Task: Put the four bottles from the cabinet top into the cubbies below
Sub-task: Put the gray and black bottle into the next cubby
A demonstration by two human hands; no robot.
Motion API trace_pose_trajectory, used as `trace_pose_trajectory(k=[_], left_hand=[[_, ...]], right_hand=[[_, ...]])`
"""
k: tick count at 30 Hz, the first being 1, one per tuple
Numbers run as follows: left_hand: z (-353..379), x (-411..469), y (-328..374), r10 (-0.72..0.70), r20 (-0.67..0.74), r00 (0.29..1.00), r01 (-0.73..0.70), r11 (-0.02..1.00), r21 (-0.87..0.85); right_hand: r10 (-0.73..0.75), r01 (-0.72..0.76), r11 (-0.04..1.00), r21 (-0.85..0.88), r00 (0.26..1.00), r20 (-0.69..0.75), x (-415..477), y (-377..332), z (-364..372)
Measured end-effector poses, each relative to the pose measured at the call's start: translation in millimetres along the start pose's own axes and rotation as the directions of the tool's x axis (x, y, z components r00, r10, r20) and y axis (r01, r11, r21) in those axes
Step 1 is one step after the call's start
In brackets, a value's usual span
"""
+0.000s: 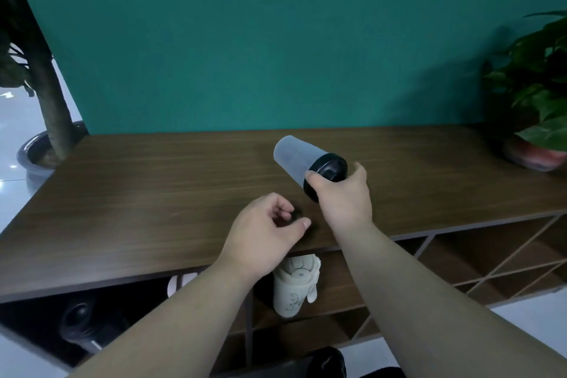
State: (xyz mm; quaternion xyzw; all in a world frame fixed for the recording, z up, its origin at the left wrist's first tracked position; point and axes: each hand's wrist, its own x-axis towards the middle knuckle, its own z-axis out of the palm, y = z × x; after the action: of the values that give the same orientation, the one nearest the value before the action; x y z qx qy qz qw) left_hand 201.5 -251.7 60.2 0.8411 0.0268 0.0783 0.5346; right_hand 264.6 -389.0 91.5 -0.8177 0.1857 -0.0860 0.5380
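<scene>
Above the cabinet top (153, 181), right hand (343, 196) gripping tilted bottle (297, 159), base up-left, left hand (264, 233) empty

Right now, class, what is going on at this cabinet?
A person's right hand holds a translucent bottle with a black lid, tilted on its side above the wooden cabinet top. The left hand hovers empty, fingers loosely curled. In the cubbies below, a cream bottle and a dark bottle already sit, with something white partly hidden between them.
</scene>
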Motion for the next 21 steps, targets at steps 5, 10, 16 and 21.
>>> trace_pose_trajectory(k=[5,10,16,21], left_hand=[[-2,-4,-1,0.038,-0.070,0.997,-0.045,0.994,-0.097],[12,-40,-2,0.199,-0.079,0.977,-0.209,0.965,-0.157],[73,-89,-23,0.310,0.361,0.880,-0.355,0.933,0.066],[133,-80,-42,0.095,0.490,0.866,-0.136,0.990,0.047]], right_hand=[[-0.127,0.111,0.977,0.181,0.989,0.080,-15,16,-53],[-0.347,0.334,0.938,0.096,0.879,0.328,-35,40,-141],[-0.299,0.530,0.818,-0.224,0.724,0.622,-34,81,-190],[-0.257,0.639,0.698,-0.324,0.646,0.719,-22,116,-174]])
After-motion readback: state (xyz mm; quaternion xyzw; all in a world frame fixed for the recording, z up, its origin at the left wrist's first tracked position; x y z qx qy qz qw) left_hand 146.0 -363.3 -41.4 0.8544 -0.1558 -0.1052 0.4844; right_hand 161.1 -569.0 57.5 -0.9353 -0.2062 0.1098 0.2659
